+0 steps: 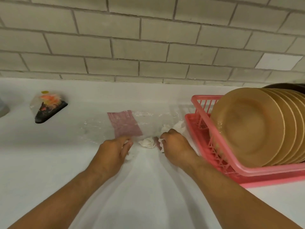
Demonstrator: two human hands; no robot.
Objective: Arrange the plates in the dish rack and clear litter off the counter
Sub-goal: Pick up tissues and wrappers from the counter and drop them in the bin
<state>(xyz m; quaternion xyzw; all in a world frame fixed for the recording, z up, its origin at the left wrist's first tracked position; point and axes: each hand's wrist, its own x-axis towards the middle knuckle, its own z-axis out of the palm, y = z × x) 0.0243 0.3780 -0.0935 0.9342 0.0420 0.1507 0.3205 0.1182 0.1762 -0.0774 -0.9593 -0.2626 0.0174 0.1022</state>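
Note:
Several tan plates (250, 126) stand upright in a pink dish rack (214, 151) at the right of the white counter (49, 154). My left hand (113, 152) grips a crumpled white tissue at the near edge of a clear plastic wrapper with a pink label (125, 124). My right hand (173, 146) pinches another white tissue scrap beside the rack. A crumpled tissue ball (147, 142) lies between my hands, and more white tissue (176, 127) sits just beyond my right hand.
A triangular black snack packet with orange print (47, 106) lies at the far left near the tiled wall (148, 38). A grey object (3, 106) shows at the left edge. A dark item (290, 85) sits behind the plates.

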